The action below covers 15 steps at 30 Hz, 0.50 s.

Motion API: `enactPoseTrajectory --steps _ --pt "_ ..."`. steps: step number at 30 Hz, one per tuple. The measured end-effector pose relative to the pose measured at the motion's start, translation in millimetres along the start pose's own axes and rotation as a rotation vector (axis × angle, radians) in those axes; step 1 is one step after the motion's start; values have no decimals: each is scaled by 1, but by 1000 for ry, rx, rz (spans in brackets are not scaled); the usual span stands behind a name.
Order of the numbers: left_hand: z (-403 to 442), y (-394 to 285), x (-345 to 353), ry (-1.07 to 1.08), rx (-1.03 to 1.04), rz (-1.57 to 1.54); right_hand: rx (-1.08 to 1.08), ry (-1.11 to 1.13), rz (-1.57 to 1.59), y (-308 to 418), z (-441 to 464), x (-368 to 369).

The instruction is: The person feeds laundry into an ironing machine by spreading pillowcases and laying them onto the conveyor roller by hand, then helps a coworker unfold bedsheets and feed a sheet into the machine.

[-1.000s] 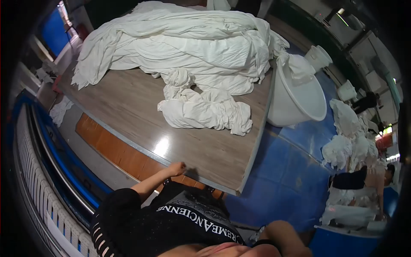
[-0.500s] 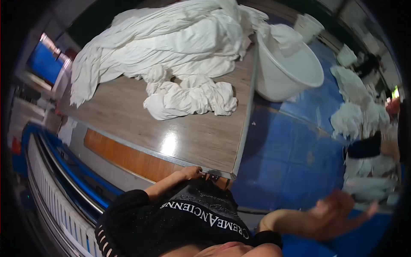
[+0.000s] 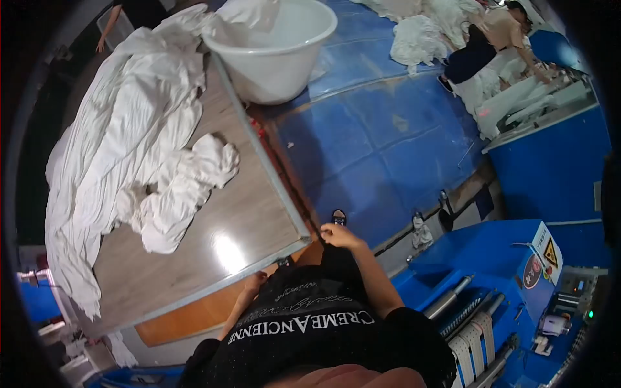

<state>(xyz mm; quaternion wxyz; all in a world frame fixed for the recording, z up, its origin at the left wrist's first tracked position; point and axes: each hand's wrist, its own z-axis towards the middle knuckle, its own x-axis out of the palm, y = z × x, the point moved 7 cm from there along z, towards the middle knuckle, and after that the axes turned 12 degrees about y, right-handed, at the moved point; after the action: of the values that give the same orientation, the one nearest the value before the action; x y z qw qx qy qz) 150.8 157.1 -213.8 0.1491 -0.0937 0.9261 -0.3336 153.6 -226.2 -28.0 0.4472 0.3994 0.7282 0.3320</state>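
Observation:
My left hand [image 3: 255, 280] is low beside the front edge of the wood-topped table [image 3: 265, 223], near my black shirt; its fingers are mostly hidden. Just off the table's corner, my right hand [image 3: 341, 237] hangs over my dark trouser leg with its fingers curled together. Whether anything is between them is too small to see. A crumpled white cloth [image 3: 178, 200] lies on the table, and a large heap of white fabric [image 3: 129, 107] spreads behind it. Neither hand touches the cloth.
A white tub [image 3: 272, 68] with cloth over its rim stands by the table. Blue flooring [image 3: 388, 155] runs along the right. A blue machine with rollers [image 3: 475, 258] is close on my right. Another person [image 3: 501, 32] bends over white fabric at the back right; another's arm shows top left.
My view has swung right, bringing the blue machine and other people into sight. My right hand has come in from the side to near the table corner. The cloths lie as before.

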Motion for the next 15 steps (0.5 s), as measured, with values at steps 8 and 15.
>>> enactPoseTrajectory --steps 8,15 --pt "51 -168 -40 -234 -260 124 320 -26 -34 -193 -21 -93" --pt "-50 -715 -114 -318 886 212 412 -535 627 -271 -106 -203"
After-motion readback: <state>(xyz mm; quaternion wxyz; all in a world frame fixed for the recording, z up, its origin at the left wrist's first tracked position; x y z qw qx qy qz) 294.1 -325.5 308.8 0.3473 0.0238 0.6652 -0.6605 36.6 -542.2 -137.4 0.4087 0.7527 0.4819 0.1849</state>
